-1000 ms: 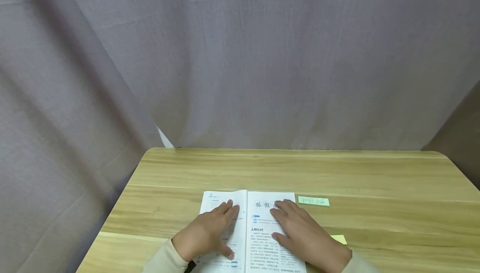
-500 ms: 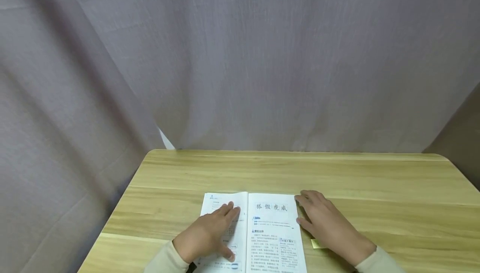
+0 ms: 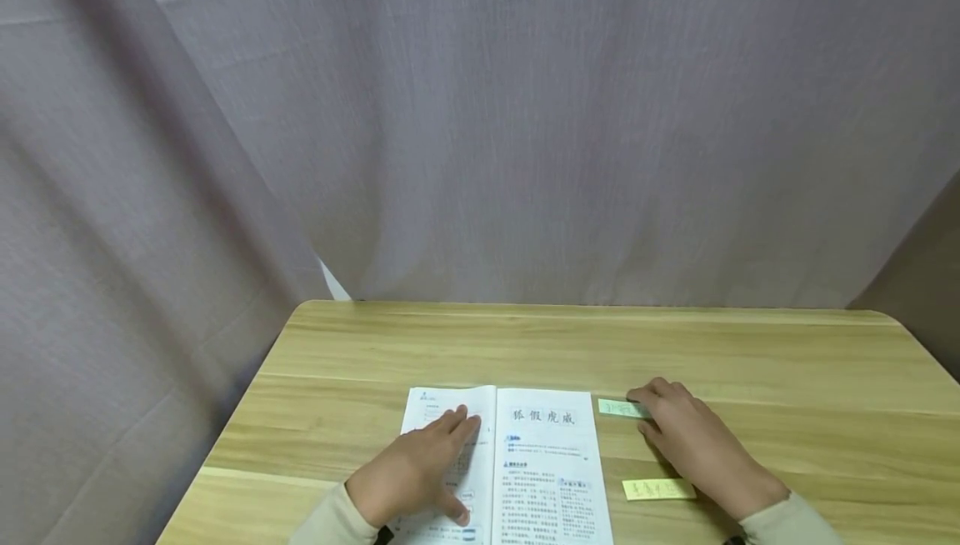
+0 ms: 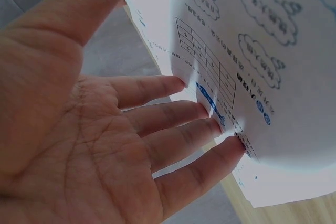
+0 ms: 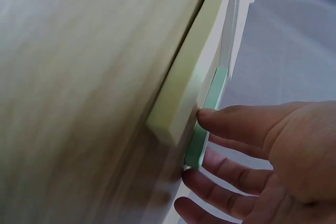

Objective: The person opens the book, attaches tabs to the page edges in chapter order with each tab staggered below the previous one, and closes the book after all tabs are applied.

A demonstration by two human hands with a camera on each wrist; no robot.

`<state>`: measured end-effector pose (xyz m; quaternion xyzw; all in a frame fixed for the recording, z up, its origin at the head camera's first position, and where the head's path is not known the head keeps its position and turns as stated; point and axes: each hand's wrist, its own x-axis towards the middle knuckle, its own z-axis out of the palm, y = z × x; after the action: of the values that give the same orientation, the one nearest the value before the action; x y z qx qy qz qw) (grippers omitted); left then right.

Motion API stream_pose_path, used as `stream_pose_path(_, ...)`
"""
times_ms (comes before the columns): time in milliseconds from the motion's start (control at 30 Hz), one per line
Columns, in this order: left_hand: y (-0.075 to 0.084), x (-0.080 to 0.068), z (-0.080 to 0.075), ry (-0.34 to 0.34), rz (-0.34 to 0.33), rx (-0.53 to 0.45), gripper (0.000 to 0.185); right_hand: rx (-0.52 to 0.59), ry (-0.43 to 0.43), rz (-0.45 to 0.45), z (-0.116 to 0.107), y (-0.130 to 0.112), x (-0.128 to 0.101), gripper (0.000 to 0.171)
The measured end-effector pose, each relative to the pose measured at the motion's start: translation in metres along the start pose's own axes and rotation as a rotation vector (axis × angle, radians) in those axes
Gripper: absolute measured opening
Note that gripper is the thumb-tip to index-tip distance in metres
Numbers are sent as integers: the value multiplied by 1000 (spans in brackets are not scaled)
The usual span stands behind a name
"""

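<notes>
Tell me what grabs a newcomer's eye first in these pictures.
The open white printed book lies at the near edge of the light wooden table, with the left hand pressing flat on its left page. Right of the book, the right hand rests its fingertips on a green paper sticky note; a yellow paper sticky note lies nearer.

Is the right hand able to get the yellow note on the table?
Probably yes. The right hand rests on the green note, and the yellow note lies just beside its wrist with nothing on it or between them.
</notes>
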<state>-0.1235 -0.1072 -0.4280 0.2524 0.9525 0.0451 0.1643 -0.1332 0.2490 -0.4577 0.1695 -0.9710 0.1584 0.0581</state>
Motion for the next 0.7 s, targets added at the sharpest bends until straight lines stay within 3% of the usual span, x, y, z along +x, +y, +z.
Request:
stream_pose_path(233, -1, 1, 0, -26, -27, -52, 120, -26, -24, -25, 1, 4, 2, 28)
stream_pose_path(400, -2, 0, -1, -8, -2, -45, 119, -42, -24, -47, 0, 8, 4, 23)
stream_pose_path(567, -4, -2, -1, 6, 17, -39, 119, 39, -76, 24, -3, 8, 4, 25)
stream_pose_path(700, -4, -2, -1, 8, 23, -34, 119, 75, -47, 55, -6, 1, 3, 27)
